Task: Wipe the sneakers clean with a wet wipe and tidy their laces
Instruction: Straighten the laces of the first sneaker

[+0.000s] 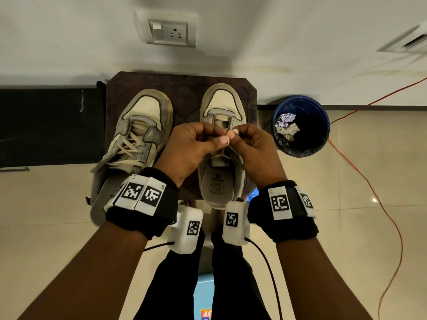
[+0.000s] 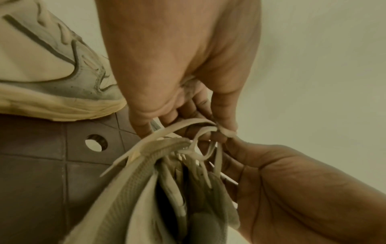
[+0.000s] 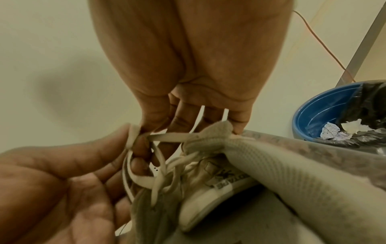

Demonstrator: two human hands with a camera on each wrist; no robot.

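Observation:
Two worn cream-and-grey sneakers stand toes-away on a dark brown stool point(image 1: 184, 93). The left sneaker point(image 1: 138, 132) has its laces hanging loose and untied. Over the right sneaker point(image 1: 220, 102), both hands meet at the tongue. My left hand point(image 1: 213, 137) pinches a loop of the cream lace point(image 2: 188, 125) between thumb and fingers. My right hand point(image 1: 240, 135) pinches the other strand point(image 3: 167, 137) close against it. In the wrist views the lace crosses between the two sets of fingertips, above the shoe's opening point(image 3: 208, 173). No wet wipe is in either hand.
A blue bin point(image 1: 323, 116) with crumpled wipes inside stands right of the stool. An orange cable point(image 1: 369, 181) runs over the tiled floor on the right. A wall socket point(image 1: 168, 31) sits behind. My legs and a blue packet point(image 1: 204, 294) lie below.

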